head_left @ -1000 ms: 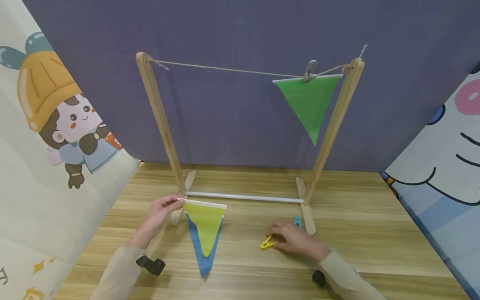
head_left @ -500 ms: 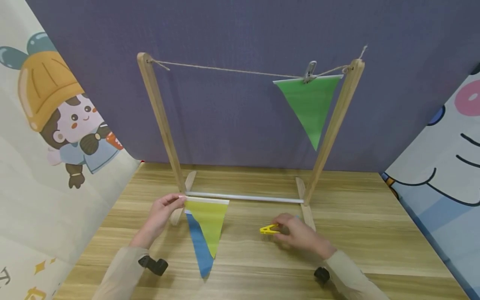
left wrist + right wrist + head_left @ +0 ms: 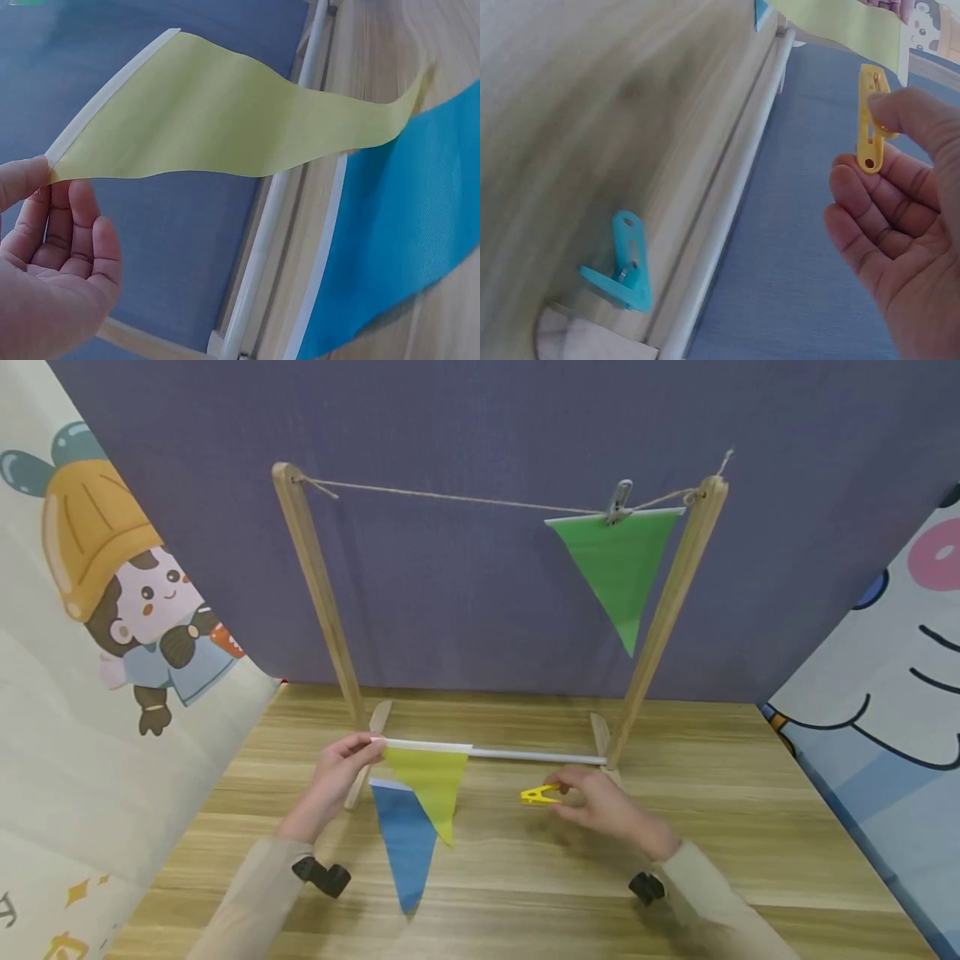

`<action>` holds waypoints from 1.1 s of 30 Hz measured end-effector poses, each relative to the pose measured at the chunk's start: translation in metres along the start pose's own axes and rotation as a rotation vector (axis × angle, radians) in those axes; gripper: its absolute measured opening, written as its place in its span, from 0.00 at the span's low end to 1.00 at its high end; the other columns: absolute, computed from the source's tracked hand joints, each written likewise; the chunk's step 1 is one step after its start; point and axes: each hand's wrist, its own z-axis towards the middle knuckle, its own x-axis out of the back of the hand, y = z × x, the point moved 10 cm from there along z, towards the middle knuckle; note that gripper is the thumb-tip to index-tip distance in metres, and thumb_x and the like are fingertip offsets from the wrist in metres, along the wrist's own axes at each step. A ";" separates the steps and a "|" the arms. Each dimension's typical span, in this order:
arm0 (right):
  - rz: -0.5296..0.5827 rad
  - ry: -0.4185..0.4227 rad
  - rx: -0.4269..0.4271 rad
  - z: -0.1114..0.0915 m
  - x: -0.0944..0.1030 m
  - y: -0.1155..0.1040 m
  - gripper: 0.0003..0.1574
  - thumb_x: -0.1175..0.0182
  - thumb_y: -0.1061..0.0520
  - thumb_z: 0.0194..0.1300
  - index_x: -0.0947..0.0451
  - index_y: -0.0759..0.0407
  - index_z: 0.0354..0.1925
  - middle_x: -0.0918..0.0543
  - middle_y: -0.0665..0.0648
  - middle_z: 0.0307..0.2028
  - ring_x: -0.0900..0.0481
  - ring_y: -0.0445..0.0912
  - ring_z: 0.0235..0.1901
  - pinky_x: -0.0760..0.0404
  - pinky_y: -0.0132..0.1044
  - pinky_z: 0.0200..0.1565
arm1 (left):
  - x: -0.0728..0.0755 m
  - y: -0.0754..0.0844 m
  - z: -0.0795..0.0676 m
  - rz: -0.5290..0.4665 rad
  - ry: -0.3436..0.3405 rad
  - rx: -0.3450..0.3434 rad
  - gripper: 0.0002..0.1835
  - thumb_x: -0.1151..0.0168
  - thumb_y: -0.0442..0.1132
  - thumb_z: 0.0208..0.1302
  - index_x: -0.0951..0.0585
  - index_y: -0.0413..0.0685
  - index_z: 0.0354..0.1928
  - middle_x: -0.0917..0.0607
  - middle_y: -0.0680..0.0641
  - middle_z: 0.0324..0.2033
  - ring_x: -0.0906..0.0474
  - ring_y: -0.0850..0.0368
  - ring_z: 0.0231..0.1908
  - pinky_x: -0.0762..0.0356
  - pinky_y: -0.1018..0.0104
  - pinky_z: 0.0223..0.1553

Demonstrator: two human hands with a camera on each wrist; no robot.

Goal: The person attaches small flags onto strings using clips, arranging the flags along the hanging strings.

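My left hand (image 3: 341, 777) pinches the left top corner of a yellow triangular pennant (image 3: 431, 781) by its white band. The pennant hangs over part of a blue pennant (image 3: 403, 852), which lies on the table. In the left wrist view the yellow cloth (image 3: 202, 112) bends in a wave, its tip overlapping the blue one (image 3: 405, 225). My right hand (image 3: 600, 810) pinches a yellow clothespin (image 3: 538, 795) between thumb and fingers, raised over the table. The right wrist view shows a blue clothespin (image 3: 630, 262) lying on the wood, hidden behind the hand in the head view.
A wooden frame has a left post (image 3: 318, 585), a right post (image 3: 667, 618) and a white bottom rod (image 3: 540, 757). Twine (image 3: 450, 496) spans the post tops. A metal clip (image 3: 619, 503) holds a green pennant (image 3: 618, 564) near the right post. A dark panel (image 3: 465, 610) stands behind.
The left hand has lifted the yellow pennant up and to the right, uncovering more of the blue one. The right hand has raised the yellow clothespin from near the table.
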 end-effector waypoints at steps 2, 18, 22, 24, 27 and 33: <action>0.001 0.015 0.008 0.002 0.004 0.000 0.19 0.29 0.65 0.46 0.22 0.64 0.40 0.20 0.55 0.30 0.25 0.42 0.29 0.22 0.36 0.31 | -0.003 0.001 0.001 0.000 -0.004 0.000 0.04 0.41 0.31 0.63 0.19 0.48 0.34 0.18 0.59 0.31 0.22 0.65 0.34 0.22 0.70 0.42; 0.004 0.094 0.098 0.021 0.033 -0.009 0.20 0.29 0.68 0.44 0.22 0.65 0.38 0.22 0.52 0.27 0.26 0.42 0.27 0.23 0.33 0.29 | -0.019 0.019 0.013 -0.118 0.002 -0.046 0.15 0.43 0.27 0.62 0.19 0.56 0.26 0.18 0.57 0.27 0.24 0.65 0.31 0.23 0.68 0.42; 0.011 0.115 0.112 0.024 0.039 -0.009 0.20 0.29 0.70 0.42 0.22 0.66 0.38 0.21 0.55 0.28 0.23 0.45 0.27 0.21 0.34 0.29 | -0.023 0.021 0.015 -0.085 0.000 -0.033 0.11 0.41 0.30 0.62 0.18 0.54 0.27 0.18 0.57 0.28 0.23 0.64 0.32 0.23 0.66 0.43; 0.014 0.123 0.111 0.025 0.043 -0.009 0.20 0.29 0.70 0.42 0.22 0.66 0.37 0.20 0.56 0.28 0.23 0.45 0.27 0.21 0.34 0.29 | -0.026 0.023 0.017 -0.060 -0.004 -0.037 0.08 0.40 0.31 0.62 0.18 0.53 0.29 0.18 0.57 0.29 0.23 0.64 0.32 0.23 0.67 0.43; 0.003 0.135 0.113 0.027 0.050 -0.009 0.20 0.28 0.69 0.42 0.22 0.66 0.37 0.20 0.56 0.28 0.23 0.45 0.26 0.21 0.34 0.28 | -0.031 0.027 0.020 -0.030 -0.023 -0.054 0.06 0.41 0.31 0.63 0.18 0.50 0.33 0.19 0.57 0.31 0.23 0.63 0.33 0.23 0.67 0.43; -0.016 0.102 0.131 0.034 0.058 -0.011 0.19 0.29 0.68 0.43 0.22 0.68 0.38 0.19 0.57 0.29 0.22 0.48 0.27 0.21 0.33 0.30 | -0.041 0.035 0.026 -0.044 -0.034 -0.078 0.06 0.41 0.31 0.63 0.18 0.51 0.32 0.18 0.57 0.31 0.23 0.63 0.34 0.23 0.64 0.45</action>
